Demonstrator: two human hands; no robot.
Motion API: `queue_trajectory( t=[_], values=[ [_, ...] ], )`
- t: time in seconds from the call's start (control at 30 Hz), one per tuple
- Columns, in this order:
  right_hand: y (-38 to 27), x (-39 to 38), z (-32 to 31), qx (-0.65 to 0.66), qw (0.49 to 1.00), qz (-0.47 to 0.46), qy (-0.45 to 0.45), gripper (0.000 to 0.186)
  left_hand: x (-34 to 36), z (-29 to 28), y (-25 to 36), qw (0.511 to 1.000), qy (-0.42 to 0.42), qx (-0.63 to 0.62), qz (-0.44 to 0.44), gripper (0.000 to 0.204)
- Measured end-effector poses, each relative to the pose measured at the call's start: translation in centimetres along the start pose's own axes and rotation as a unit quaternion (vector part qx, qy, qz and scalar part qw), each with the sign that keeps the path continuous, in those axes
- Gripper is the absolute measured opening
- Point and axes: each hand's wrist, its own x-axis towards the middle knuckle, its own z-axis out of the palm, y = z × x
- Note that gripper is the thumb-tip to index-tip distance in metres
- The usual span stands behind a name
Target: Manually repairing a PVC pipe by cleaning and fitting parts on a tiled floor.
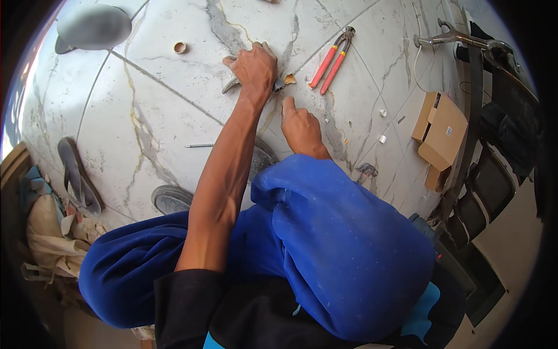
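My left hand is closed, thumb out to the left, over what looks like a claw hammer low against the tiled floor. Its curved grey claw shows left of my wrist and a blunt metal end to the right; the middle is hidden. Close by on the right, my right hand has its fingers curled in and its thumb side toward the hammer. Whatever it holds is hidden. A brown broken piece lies just past the blunt end. Red-handled end-cutting pincers rest to the right.
A brown ring and a ribbed metal rod lie on the marbled tiles. A grey flip-flop is at the left. Small white bits are scattered right, near an opened cardboard box and black metal-framed chairs.
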Motion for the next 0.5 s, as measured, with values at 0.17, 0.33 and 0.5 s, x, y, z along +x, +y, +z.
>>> queue_trajectory(
  t=[0.17, 0.33, 0.5],
  values=[
    [-0.5, -0.2, -0.9, 0.0, 1.0, -0.01, 0.004, 0.012, -0.2, -0.5, 0.2, 1.0, 0.004, -0.008, -0.006, 0.036],
    [-0.5, -1.1, -2.4, -0.001, 1.0, 0.009, 0.019, 0.02, -0.1, 0.6, 0.9, 0.997, 0.071, -0.034, 0.013, 0.035],
    [2.0, -3.6, -2.3, 0.023, 0.999, 0.039, 0.0, 0.021, 0.4, 0.3, 0.2, 1.0, 0.01, 0.015, 0.009, 0.036]
  ],
)
